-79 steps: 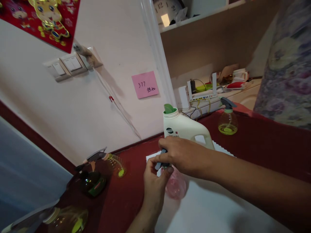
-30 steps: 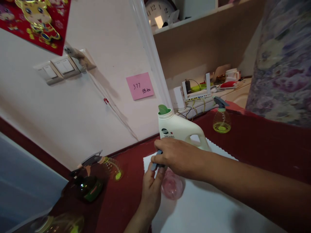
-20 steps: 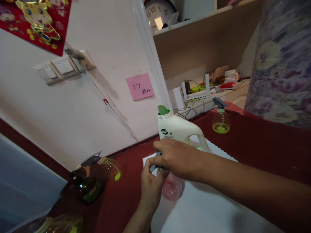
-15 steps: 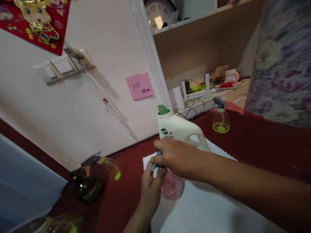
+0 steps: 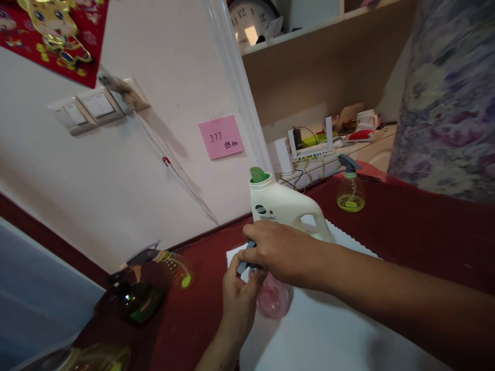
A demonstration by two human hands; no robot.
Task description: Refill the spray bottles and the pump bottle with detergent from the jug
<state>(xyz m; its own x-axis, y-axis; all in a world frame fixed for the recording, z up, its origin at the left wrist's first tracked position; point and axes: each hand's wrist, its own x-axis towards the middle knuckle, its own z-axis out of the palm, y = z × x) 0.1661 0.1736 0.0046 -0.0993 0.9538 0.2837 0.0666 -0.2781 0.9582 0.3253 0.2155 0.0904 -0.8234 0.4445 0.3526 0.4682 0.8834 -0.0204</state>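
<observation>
Fingers (image 5: 253,281) of the left hand (image 5: 236,305) are wrapped up around the neck of the pink bottle (image 5: 274,300), with the thumb on the near side. Those of the right hand (image 5: 284,252) are closed down over the grey sprayer head (image 5: 243,265) on top of it. The bottle stands on a white sheet (image 5: 332,335) spread over the red table (image 5: 406,232), with much of it hidden by the hands.

The likely trouble is the grip. The left hand has only the neck, so a hard twist from above could spin the whole bottle in the palm or skid it on the sheet. If the head is being turned, a crooked seat could cross the thread and leak. I cannot tell whether there is liquid inside. The right wrist lies just in front of the white jug (image 5: 288,208), whose green spout is showing, and a jerk of that arm could knock it over. The dark bottle (image 5: 135,304) at the left and the spray bottle (image 5: 350,188) beyond the jug are well apart from the hands.

The left forearm rises from the bottom edge, palm turned inward and wrist straight. The right arm reaches in from the right, low across the sheet, with the hand palm-down and the knuckles arched. A person (image 5: 444,103) in flowered cloth stands at the far right.
</observation>
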